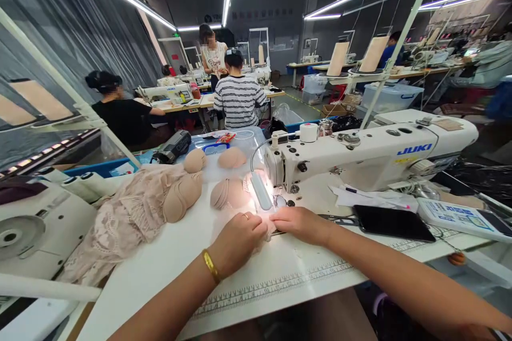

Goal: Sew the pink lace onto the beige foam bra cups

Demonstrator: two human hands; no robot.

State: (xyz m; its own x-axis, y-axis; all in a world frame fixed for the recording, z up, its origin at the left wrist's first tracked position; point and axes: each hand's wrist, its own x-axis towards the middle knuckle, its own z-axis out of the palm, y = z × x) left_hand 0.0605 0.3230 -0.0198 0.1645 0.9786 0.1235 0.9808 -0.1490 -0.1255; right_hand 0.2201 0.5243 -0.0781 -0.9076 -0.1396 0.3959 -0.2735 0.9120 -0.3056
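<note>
Pale lace fabric piece (267,235) by white JUKI sewing machine (360,154); my L hand (240,237) pinches it, R hand (300,222) fingers flat together.

Sewing table (160,266), as I have it in view.
- Far right: sewing machine (372,157), head toward mid-table, with the lamp (261,191) at the head's left.
- Mid-table, before the head: my left hand (238,240) and right hand (300,224), side by side.
- Behind them, toward the far left corner: cup stacks (228,193), two nearer and two farther.
- Left edge: lace fabric (120,218), heaped against the nearer stacks.
- Right, before the machine: papers (372,200), then phone (392,222).
- Right edge: control panel (460,218).
- Near edge: printed ruler (280,282).
</note>
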